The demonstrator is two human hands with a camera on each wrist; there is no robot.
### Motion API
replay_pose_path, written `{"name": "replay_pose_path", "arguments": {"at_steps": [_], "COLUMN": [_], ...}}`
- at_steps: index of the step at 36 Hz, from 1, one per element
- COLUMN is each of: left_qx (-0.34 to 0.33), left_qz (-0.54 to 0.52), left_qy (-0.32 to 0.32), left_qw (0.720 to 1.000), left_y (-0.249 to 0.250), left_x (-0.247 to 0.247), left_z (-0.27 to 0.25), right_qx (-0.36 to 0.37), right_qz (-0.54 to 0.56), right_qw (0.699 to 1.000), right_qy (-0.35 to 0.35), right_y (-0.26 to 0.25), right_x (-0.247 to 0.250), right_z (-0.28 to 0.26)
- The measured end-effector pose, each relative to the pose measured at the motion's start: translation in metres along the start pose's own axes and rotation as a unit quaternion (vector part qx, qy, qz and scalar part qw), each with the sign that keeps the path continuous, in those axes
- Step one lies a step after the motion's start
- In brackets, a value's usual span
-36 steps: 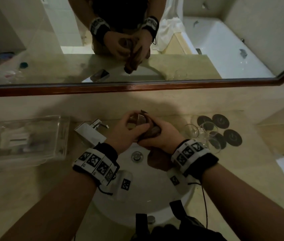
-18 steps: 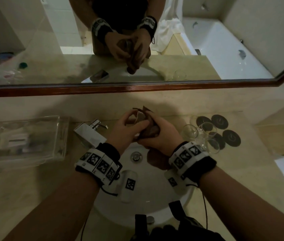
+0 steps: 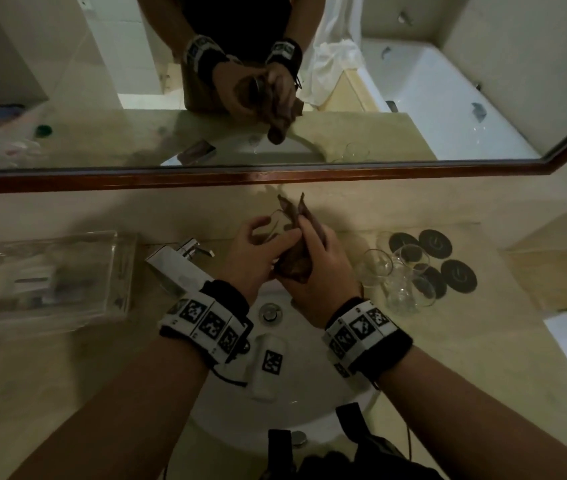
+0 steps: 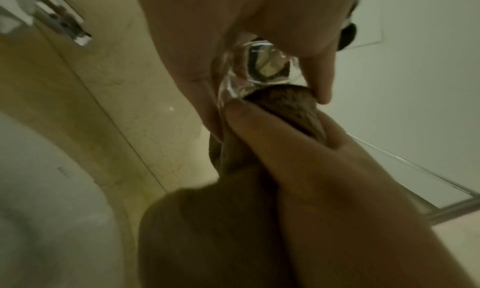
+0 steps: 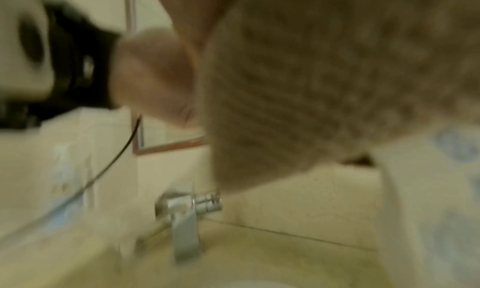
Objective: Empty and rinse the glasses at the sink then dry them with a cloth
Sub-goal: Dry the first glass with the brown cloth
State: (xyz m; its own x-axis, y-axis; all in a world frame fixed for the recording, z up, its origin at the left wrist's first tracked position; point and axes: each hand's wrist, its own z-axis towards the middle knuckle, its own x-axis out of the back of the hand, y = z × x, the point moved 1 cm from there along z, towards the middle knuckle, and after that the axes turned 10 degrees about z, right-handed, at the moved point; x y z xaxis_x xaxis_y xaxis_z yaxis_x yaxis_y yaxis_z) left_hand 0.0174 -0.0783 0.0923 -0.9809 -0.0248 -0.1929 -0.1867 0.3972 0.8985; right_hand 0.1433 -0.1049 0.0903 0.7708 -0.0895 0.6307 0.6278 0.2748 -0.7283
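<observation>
Glass [image 4: 259, 71] in hand sat above the sink [image 3: 296, 386], gripped by my left hand [image 3: 251, 258] with the fingers curled round its wall. My right hand [image 3: 313, 271] was closed on the brown cloth [image 3: 297, 261], a bunch of it pushed against the rim and, as far as the left wrist view showed, partly into the mouth of the glass. The right wrist view was blurred and gave me mostly cloth. I judged this the drying step, with emptying and rinsing of this glass behind me, since I saw no liquid in it.

Just to the right, on the counter [image 3: 483, 358], stood the other glasses [image 3: 396, 278] in a close cluster beside several dark round coasters [image 3: 459, 276]. Whether those were already dried or still waiting I could not tell; they looked empty, but wetness did not show. The tap [image 3: 178, 261] stood left of the hands, with no water running that I could see. Further left lay a clear tray [image 3: 115, 271] with small items. So at least one glass was mid-dry, and setting it down remained.
</observation>
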Motion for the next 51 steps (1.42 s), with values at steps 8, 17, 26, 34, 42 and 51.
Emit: {"name": "replay_pose_path", "arguments": {"at_steps": [8,17,26,34,42,51], "left_qx": [-0.019,0.011,-0.015,0.04,0.007,-0.003], "left_qz": [0.013,-0.089,-0.083,-0.014,0.01,-0.009], "left_qy": [-0.079,0.051,-0.058,-0.002,-0.007,-0.039], "left_qw": [0.997,0.995,0.995,0.999,1.0,0.999], "left_y": [0.004,-0.003,0.001,-0.002,0.003,-0.001], "left_x": [0.016,-0.009,0.003,0.001,0.007,0.014], "left_z": [0.0,-0.001,-0.002,-0.004,-0.004,-0.001], "right_qx": [-0.146,-0.057,-0.145,-0.036,-0.014,-0.051], "right_qz": [0.306,0.026,0.335,0.084,0.121,0.209], "right_qw": [0.931,0.998,0.919,0.994,0.991,0.972], "right_qy": [-0.134,-0.026,-0.147,-0.058,-0.059,-0.097], "right_y": [0.005,-0.008,-0.003,-0.003,-0.006,-0.002], "right_x": [0.022,0.0,0.023,0.005,0.007,0.011], "right_z": [0.024,0.006,0.03,0.018,0.015,0.022]}}
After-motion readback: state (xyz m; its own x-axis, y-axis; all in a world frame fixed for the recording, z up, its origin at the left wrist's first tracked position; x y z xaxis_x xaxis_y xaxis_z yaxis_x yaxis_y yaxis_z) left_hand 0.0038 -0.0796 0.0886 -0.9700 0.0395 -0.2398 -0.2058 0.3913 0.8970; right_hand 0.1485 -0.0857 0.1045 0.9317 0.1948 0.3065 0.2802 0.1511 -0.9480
